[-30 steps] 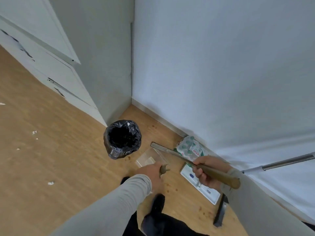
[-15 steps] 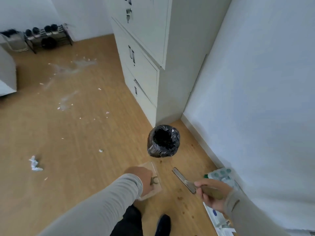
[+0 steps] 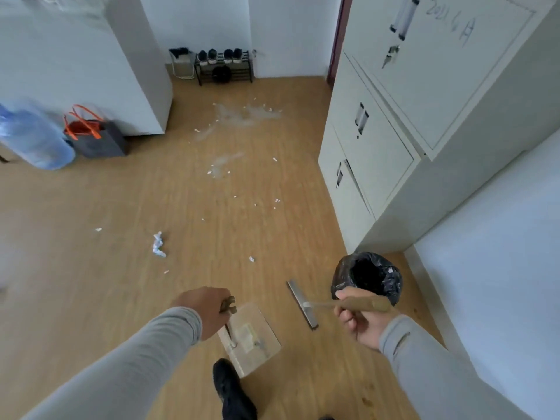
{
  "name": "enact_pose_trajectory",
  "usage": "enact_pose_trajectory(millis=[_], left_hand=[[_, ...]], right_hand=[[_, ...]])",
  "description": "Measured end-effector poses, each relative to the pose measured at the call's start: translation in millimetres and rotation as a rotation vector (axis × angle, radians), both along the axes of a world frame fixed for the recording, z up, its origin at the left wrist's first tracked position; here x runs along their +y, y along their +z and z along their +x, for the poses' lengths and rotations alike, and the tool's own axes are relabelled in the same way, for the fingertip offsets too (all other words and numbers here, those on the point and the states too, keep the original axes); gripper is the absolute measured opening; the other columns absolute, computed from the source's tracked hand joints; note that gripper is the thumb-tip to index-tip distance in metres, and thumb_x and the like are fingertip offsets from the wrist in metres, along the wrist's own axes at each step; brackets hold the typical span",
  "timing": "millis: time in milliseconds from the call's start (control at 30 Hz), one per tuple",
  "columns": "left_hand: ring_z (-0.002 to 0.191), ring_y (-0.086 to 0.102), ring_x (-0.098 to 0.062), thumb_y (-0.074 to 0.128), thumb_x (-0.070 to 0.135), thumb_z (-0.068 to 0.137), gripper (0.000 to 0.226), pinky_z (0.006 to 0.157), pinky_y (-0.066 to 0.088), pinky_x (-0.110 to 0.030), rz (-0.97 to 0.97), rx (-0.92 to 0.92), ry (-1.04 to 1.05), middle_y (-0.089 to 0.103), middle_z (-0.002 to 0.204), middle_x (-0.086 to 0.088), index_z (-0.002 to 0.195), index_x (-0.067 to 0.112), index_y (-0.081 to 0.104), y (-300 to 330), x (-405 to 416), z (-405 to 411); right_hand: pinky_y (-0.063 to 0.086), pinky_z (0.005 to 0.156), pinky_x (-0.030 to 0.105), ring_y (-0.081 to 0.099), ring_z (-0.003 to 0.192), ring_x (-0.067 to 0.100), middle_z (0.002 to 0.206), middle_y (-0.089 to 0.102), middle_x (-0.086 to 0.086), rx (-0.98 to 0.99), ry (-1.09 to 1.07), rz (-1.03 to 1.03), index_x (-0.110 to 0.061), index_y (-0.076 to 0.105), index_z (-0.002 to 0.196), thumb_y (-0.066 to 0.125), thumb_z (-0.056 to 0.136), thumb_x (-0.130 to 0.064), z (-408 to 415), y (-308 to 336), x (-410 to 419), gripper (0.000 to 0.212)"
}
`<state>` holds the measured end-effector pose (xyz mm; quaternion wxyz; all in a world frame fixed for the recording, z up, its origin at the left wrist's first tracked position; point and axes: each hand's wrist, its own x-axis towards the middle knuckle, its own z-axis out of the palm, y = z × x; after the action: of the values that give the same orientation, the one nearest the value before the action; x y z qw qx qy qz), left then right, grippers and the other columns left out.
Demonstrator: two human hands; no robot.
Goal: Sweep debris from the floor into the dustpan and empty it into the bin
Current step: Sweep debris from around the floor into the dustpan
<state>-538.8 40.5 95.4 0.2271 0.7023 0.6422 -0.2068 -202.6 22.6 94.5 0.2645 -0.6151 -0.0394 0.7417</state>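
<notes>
My left hand [image 3: 207,310] grips the wooden handle of a clear dustpan [image 3: 250,339], which hangs low over the floor in front of my shoe. My right hand [image 3: 359,321] holds the wooden handle of a flat-bladed sweeper [image 3: 302,303], its grey blade near the floor left of the bin. The bin [image 3: 367,277], lined with a black bag, stands by the cabinet's corner just beyond my right hand. White paper scraps lie scattered ahead: a crumpled piece [image 3: 158,245], a small bit [image 3: 251,258], and dusty patches [image 3: 242,115] farther off.
A tall grey filing cabinet [image 3: 394,131] fills the right side, with a white wall behind it. At far left stand a blue water jug [image 3: 33,137] and a dark bag with orange handles [image 3: 97,137]. A shoe rack [image 3: 224,66] sits against the far wall.
My view has swung left, away from the corner, onto the open floor with the scraps. Both hands keep their tools; the bin now sits beside my right hand.
</notes>
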Motion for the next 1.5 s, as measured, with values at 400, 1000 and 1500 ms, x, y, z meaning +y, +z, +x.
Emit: enact_pose_trajectory(millis=[400, 1000, 1500], left_hand=[[0.064, 0.054, -0.005, 0.046, 0.049, 0.091, 0.022, 0.052, 0.036, -0.024, 0.021, -0.037, 0.123, 0.059, 0.075, 0.015, 0.080, 0.031, 0.051, -24.8, 78.1, -140.3], [0.071, 0.058, -0.008, 0.046, 0.052, 0.094, 0.017, 0.056, 0.042, -0.024, 0.011, 0.021, 0.246, 0.060, 0.081, 0.016, 0.096, 0.037, 0.055, -40.9, 224.6, -132.0], [0.064, 0.056, -0.011, 0.044, 0.048, 0.097, 0.014, 0.052, 0.042, -0.028, -0.036, -0.028, 0.154, 0.058, 0.077, 0.012, 0.094, 0.036, 0.050, -135.3, 293.4, -175.2]], right_hand=[[0.031, 0.042, 0.019, 0.037, 0.039, 0.013, 0.053, 0.044, 0.002, -0.505, 0.646, -0.197, -0.009, 0.053, 0.084, 0.052, 0.096, -0.020, -114.5, -24.8, 53.4, 0.016], [0.040, 0.040, 0.019, 0.046, 0.038, 0.012, 0.043, 0.056, 0.003, -0.456, 0.855, -0.146, -0.003, 0.055, 0.068, 0.047, 0.089, -0.003, -113.7, -31.9, 298.9, 0.023], [0.051, 0.057, 0.026, 0.056, 0.051, 0.021, 0.061, 0.055, 0.009, -0.650, 0.981, -0.123, 0.013, 0.056, 0.127, 0.043, 0.095, -0.004, -213.8, -101.1, 305.2, 0.039]])
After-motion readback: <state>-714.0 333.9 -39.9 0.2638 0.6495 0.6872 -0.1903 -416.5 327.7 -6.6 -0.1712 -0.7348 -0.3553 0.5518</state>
